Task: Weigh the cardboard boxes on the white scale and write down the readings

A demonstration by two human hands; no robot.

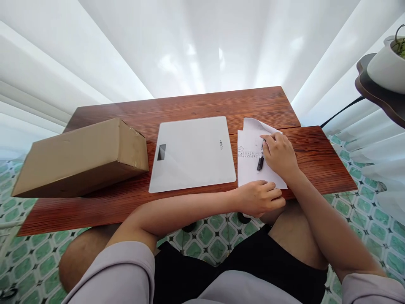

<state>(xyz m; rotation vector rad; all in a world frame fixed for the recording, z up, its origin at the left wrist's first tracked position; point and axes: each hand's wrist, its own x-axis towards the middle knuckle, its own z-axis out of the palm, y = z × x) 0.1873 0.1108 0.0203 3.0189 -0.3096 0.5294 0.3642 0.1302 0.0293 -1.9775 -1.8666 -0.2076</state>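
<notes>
A white printed sheet of paper (248,162) lies at the right of the brown wooden table (196,105), its far corner curled up. My right hand (278,155) rests on the sheet and holds a black pen (260,160) with its tip on the paper. My left hand (260,197) reaches across my body and presses on the sheet's near edge at the table's front, fingers bent. Left of the paper lies a flat white digital scale (193,154) with a small dark display.
A closed brown cardboard box (84,158) sits on the table's left end, overhanging it slightly. White curtains hang behind the table. A dark shelf with a white plant pot (384,67) juts in at the upper right. Green patterned floor tiles lie below.
</notes>
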